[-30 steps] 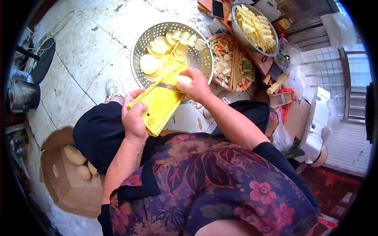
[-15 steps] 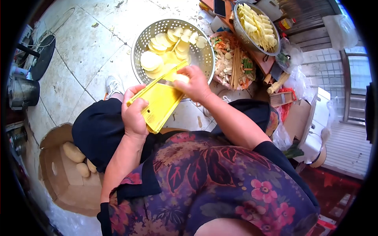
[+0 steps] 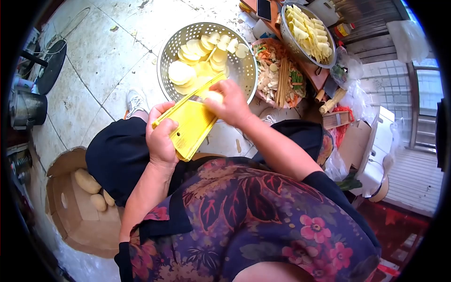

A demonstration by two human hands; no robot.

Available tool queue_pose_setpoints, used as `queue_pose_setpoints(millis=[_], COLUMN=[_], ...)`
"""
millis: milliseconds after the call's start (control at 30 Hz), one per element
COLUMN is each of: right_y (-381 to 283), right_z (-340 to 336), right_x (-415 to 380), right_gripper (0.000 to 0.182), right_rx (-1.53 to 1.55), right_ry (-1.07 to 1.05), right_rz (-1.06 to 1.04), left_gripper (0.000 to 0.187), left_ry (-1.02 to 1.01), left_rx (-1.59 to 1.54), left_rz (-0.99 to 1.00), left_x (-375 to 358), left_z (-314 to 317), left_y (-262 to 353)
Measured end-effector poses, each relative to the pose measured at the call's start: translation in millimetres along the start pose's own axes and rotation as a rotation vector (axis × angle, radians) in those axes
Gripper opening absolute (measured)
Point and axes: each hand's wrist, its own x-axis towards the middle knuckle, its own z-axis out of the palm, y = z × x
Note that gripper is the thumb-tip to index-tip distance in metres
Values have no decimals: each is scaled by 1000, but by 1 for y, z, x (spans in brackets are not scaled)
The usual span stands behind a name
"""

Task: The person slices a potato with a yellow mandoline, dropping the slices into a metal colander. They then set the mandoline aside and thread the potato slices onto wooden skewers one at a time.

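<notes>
Left hand (image 3: 162,136) grips the yellow slicer's (image 3: 190,122) near end; right hand (image 3: 231,101) holds a pale potato piece (image 3: 214,97) by the blade (image 3: 196,98), near the colander's (image 3: 243,73) near side. Steady frame, even pressure and raised fingertips are advised.

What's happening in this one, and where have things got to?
A seated person grips a flat yellow plastic slicer in the left hand, its far end over a round perforated metal colander. The right hand presses a pale, potato-like piece against it near the blade. Thin, pale round slices already lie in the colander, and unpeeled brown potatoes sit in an open cardboard box at lower left.
</notes>
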Motion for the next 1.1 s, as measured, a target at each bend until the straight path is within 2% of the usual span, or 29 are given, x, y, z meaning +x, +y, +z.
queue_pose_setpoints(millis=[33, 100, 167, 300, 400, 500, 600, 667, 767, 833, 900, 967, 1100], right_y=[-25, -67, -66, 10, 32, -6, -61, -61, -3, 25, 36, 14, -70], right_z=[-6, -21, -20, 1, 5, -1, -19, -14, 3, 7, 12, 7, -19], right_x=[-6, -18, -18, 9, 23, 4, -20, -17, 8, 22, 27, 16, -14], right_gripper=[37, 37, 36, 33, 32, 33, 32, 30, 29, 30, 29, 29, 29], right_rx=[21, 93, 127, -12, -10, 40, 128, 155, 59, 18, 49, 82, 214], right_ry=[18, -50, -41, 24, 29, -5, -52, -12, 29, 43, 59, 42, -13], right_rz=[-142, -295, -302, 51, 137, 14, -206, -249, -45, 192, 233, 89, -240], left_gripper=[42, 42, 42, 39, 39, 40, 39, 39, 38, 38, 40, 42, 32], left_ry=[2, 3, 6, 2, -7, 5, -2, -3, 3, -7, -2, 21, 40], left_rx=[3, 7, 10, 18, -3, -31, -22, -6, -10, 19, 41, 63, -28], left_rz=[8, 9, 16, 13, 15, 8, 8, 16, 15, 12, 20, 10, 33], left_x=[1, 1, 2, 0, 2, 1, 2, 3, 2, 2, 5, 3, 6], left_z=[1, 2, 2, 5, 8, 6, 6, 6, 6, 8, 7, 4, 11], left_y=[0, 1, 1, 2, 5, 5, 3, 3, 5, 4, 5, 3, 4])
